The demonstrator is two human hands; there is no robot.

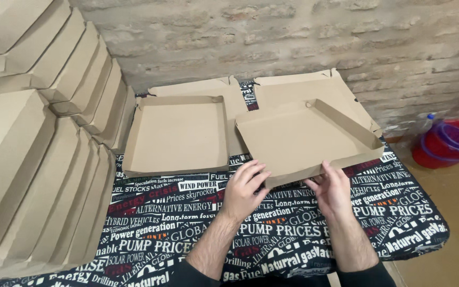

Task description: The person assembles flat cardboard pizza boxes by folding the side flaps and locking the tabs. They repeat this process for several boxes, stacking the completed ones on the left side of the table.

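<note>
cardboard tray (304, 139) sits tilted at our fingertips, near edge lifted | left hand (243, 190) and right hand (331, 190) pinch that edge, fingers curled on it | second tray (179, 135) just left of them | stacked boxes (38, 133) further left

Table (293, 239) covered with black cloth printed in white and coloured lettering. Open cardboard tray (179, 135) lies near far edge; flat cardboard blanks (288, 87) behind it. Folded boxes (33, 159) stacked along left edge.
</note>
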